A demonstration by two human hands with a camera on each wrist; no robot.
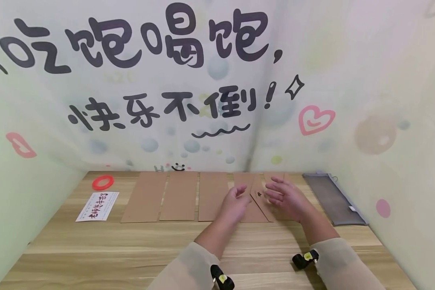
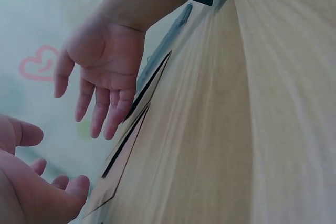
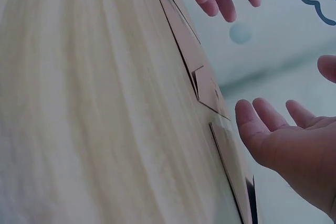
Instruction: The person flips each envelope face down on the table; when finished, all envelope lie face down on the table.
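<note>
Several flat brown cardboard pieces lie in a row along the back of the table. My left hand hovers around the third and fourth pieces from the left, its fingers loosely bent and holding nothing. My right hand, fingers relaxed and apart, is over the rightmost piece. The two palms face each other. Between them, a slanted cardboard piece with a small dark mark overlaps the row. In the left wrist view, the right hand hangs fingers down beside the cardboard edges. Its palm shows no object.
A grey mesh zip pouch lies at the table's right edge. At the back left are a red ring and a white card with dark red handwriting. A printed cloth hangs behind the wooden table.
</note>
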